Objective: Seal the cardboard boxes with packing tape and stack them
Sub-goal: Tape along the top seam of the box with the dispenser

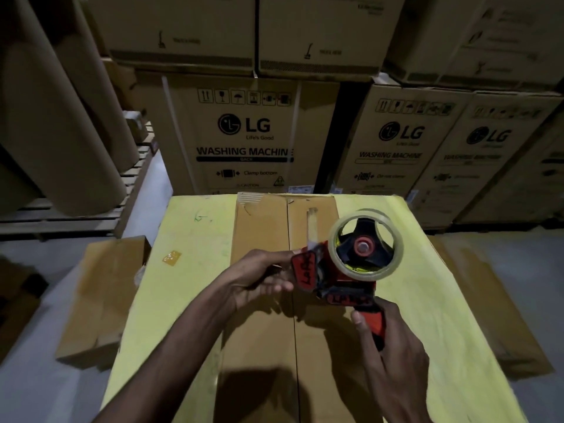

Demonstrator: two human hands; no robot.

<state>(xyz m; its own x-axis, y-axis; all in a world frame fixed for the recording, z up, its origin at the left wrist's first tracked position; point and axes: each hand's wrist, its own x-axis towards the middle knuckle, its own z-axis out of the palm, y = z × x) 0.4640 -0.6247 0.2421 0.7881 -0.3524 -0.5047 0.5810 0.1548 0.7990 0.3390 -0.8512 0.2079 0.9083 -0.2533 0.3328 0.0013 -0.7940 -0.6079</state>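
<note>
A person's right hand point(393, 340), above the near end of a closed cardboard box point(262, 227), has its fingers wrapped round the red handle of a tape dispenser point(341, 279). The left hand point(259, 279), over the middle of the box, pinches the dispenser's front plate with curled fingers, where a loose end of clear tape comes off; whether the fingertips hold the tape itself is blurred. The tape roll point(363, 274) hangs above the box, just right of its centre seam point(288, 227), which runs from the near end to the far end and looks unsealed. A short strip of tape point(312, 221) lies on the box right of the seam, near the far end. The box rests on a yellow table point(195, 239). Flattened cardboard point(100, 294) lies left of the box, beyond the table's edge, and large washing machine cartons point(244, 132) stand behind the box. Likely risks: the dispenser sits off the seam, so tape laid from here could land beside it and leave the flaps open; the loose end could fold and stick to itself or the fingers; the left fingertips are close to the cutter blade.
</note>
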